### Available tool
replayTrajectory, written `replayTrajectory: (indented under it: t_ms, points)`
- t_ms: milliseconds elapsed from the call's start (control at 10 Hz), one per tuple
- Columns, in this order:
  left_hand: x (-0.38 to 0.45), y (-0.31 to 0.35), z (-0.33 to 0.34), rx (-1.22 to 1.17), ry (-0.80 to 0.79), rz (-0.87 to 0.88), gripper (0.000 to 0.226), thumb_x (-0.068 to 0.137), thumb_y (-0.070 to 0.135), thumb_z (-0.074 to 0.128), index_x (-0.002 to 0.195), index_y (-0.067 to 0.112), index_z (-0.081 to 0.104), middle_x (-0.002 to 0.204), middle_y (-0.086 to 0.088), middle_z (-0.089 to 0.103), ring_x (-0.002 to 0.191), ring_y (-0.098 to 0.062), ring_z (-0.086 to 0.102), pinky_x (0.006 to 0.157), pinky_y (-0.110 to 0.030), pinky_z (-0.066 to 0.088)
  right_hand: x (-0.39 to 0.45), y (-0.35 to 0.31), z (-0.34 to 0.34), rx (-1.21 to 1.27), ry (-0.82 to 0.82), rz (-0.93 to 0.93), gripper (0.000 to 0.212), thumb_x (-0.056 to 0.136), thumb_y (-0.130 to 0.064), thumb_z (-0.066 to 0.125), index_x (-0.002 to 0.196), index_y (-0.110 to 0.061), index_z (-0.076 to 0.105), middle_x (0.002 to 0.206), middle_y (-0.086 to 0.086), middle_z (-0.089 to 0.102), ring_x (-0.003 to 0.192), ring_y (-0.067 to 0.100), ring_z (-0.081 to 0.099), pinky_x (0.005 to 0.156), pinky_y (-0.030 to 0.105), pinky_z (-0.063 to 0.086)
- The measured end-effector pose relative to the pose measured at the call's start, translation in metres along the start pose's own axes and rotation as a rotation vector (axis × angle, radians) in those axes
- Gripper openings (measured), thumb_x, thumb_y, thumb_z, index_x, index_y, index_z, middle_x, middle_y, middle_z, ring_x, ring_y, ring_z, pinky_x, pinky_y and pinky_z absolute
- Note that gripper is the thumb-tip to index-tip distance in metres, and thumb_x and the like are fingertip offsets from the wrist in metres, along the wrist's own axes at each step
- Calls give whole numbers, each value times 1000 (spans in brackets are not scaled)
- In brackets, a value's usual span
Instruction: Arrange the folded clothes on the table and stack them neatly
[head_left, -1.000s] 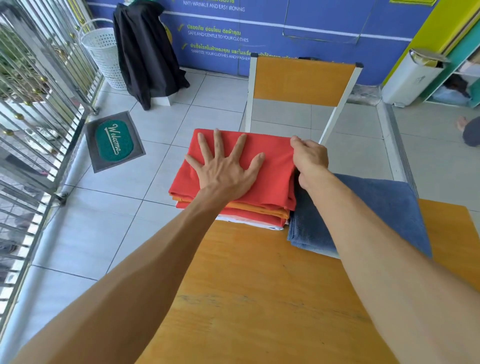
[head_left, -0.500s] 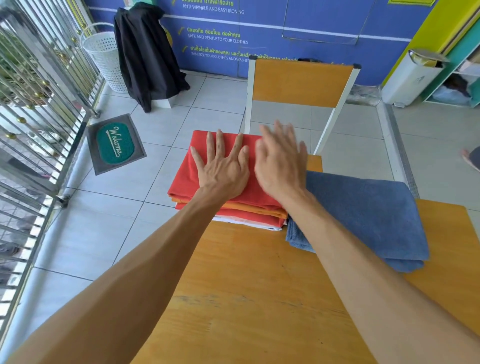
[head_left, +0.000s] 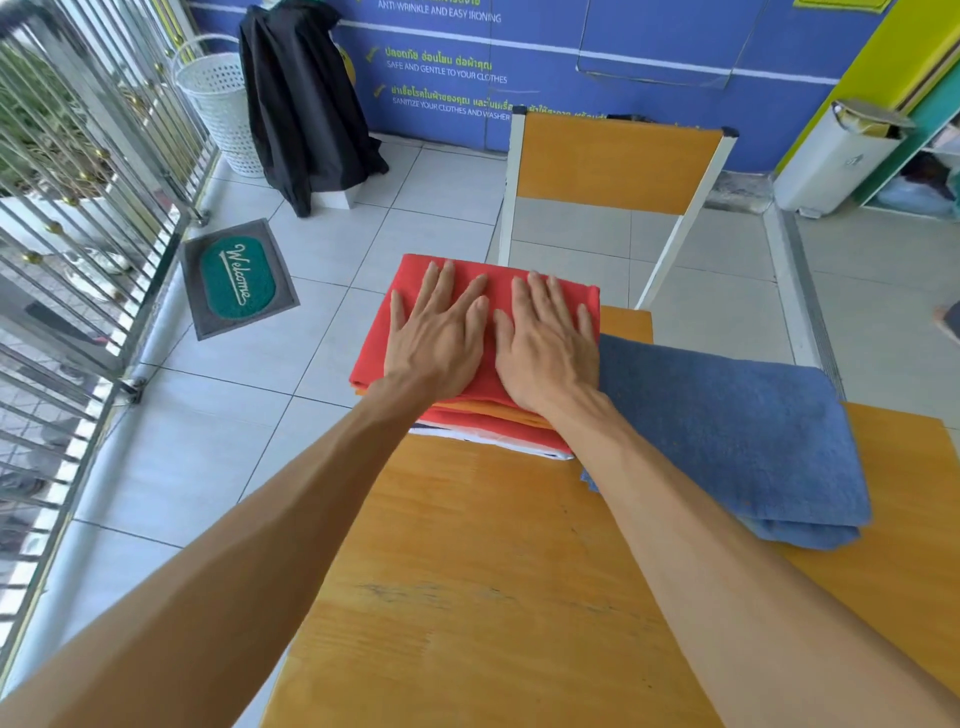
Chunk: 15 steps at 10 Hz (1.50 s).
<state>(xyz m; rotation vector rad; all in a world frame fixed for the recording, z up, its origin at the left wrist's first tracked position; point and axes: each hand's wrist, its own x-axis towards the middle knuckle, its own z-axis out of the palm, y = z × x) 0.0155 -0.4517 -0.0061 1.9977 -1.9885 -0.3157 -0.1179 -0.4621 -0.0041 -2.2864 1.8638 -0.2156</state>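
Observation:
A stack of folded clothes sits at the far left corner of the wooden table (head_left: 467, 561). Its top piece is red (head_left: 410, 280), with orange, red and white layers (head_left: 483, 421) showing below at the near edge. My left hand (head_left: 441, 338) and my right hand (head_left: 545, 348) lie flat side by side on the red top piece, fingers extended and holding nothing. A folded blue towel (head_left: 737, 431) lies right of the stack, touching it.
A wooden chair (head_left: 618, 161) stands just beyond the table. On the tiled floor are a green welcome mat (head_left: 236, 278), a white laundry basket (head_left: 218, 104) and a black garment (head_left: 301, 104). A metal gate (head_left: 78, 182) runs along the left. A white bin (head_left: 841, 156) stands at right.
My right hand left the stack's right edge, opened and came to lie flat on the red piece next to my left hand. My left fingers have drawn closer together.

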Motion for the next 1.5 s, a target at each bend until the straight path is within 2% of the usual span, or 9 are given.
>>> replayTrajectory:
  t_ms: [100, 300, 400, 500, 1000, 1200, 1300, 1500]
  points:
    - [-2, -14, 1, -50, 13, -44, 52, 103, 49, 10, 153, 40, 21, 165, 2, 7, 151, -13, -4, 121, -51, 1, 0, 11, 7, 33, 3, 76, 71, 104, -56, 12, 162, -15, 7, 170, 2, 1, 156, 18, -2, 125, 48, 4]
    - [-2, -16, 2, -90, 7, -131, 53, 102, 49, 11, 154, 37, 15, 165, 0, -4, 151, -16, -11, 119, -57, 3, -2, 12, 11, 100, 1, 149, 77, 100, -63, 10, 162, -17, 4, 170, 6, -3, 156, 25, -4, 125, 51, 4]
    - [-5, -18, 9, -108, 15, -173, 53, 103, 47, 11, 154, 39, 12, 165, 4, -7, 150, -14, -12, 119, -57, 4, -5, 10, 16, 72, 36, 137, 76, 101, -62, 11, 162, -17, 4, 170, 6, -3, 156, 24, -3, 125, 51, 4]
    - [-5, -16, 10, -92, -17, -181, 53, 102, 47, 11, 155, 38, 11, 165, 3, -8, 150, -15, -13, 119, -58, 5, -4, 9, 14, 64, -3, 138, 75, 102, -61, 11, 162, -16, 2, 170, 6, -4, 156, 24, -4, 125, 52, 3]
    - [-3, -18, 21, -36, -1, -199, 56, 100, 48, 9, 155, 38, 11, 165, 2, -7, 151, -17, -10, 119, -57, 4, -5, 10, 23, 58, 9, 127, 75, 102, -60, 10, 162, -14, 2, 170, 7, -3, 156, 25, -4, 125, 52, 1]
    - [-4, -10, -3, 1, -92, -195, 57, 100, 46, 13, 156, 33, 8, 165, -3, -8, 151, -20, -11, 117, -60, -1, -8, 6, 2, 28, -87, 123, 75, 103, -60, 7, 161, -15, -3, 169, 6, -10, 156, 25, -10, 123, 56, 0]
    - [-17, -3, -23, -8, -131, -226, 57, 101, 44, 14, 156, 30, 9, 165, -6, -5, 151, -21, -9, 117, -61, -2, -22, 14, -17, 56, -115, 184, 73, 103, -58, 5, 161, -14, -5, 169, 5, -13, 155, 23, -13, 122, 59, -1]
    - [-53, 7, -56, -38, -135, -233, 56, 103, 41, 15, 156, 23, 13, 165, -10, -1, 151, -23, -8, 116, -60, -4, -67, 35, -55, 87, -138, 242, 69, 105, -54, 5, 161, -13, 1, 170, 5, -7, 155, 25, -11, 122, 60, -2]
